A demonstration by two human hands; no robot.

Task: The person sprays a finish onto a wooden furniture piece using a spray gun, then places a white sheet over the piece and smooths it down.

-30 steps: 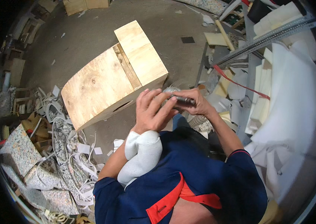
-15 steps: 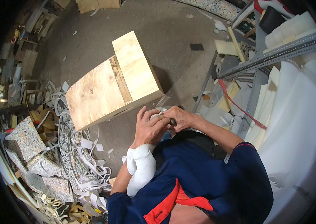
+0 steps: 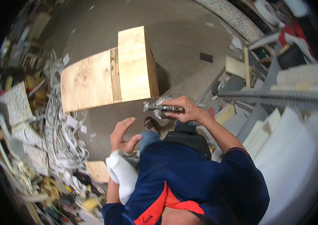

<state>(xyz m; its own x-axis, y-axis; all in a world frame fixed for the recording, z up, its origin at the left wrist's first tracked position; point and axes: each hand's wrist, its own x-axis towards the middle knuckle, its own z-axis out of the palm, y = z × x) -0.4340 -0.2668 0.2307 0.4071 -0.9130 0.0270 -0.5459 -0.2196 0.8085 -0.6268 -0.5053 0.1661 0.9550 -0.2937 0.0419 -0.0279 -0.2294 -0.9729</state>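
Observation:
My right hand [image 3: 185, 108] is closed on a dark, narrow tape dispenser [image 3: 153, 107] with a shiny, clear roll on it, held in front of my body. Its toothed-looking end points left. My left hand [image 3: 123, 135] is open and holds nothing, with the thumb apart from the fingers. A rolled piece of white foam [image 3: 121, 170] lies against my left wrist and forearm; what keeps it there is hidden. Beyond both hands, on the floor, sit two plywood pieces, a wide box [image 3: 87, 80] and a taller, narrow box [image 3: 133, 63] pressed against its right side.
White strips and foam scraps [image 3: 59, 131] pile up on the left. To the right are a perforated metal rail [image 3: 279, 97], large white foam sheets [image 3: 290, 150] and a pale yellow foam block [image 3: 236, 66]. A dark flat piece [image 3: 206, 57] lies on the floor. My foot [image 3: 151, 123] stands near the box.
My hands have come apart. The left has moved left and opened, while the right has moved right and now shows the tape dispenser. The view has shifted and turned slightly.

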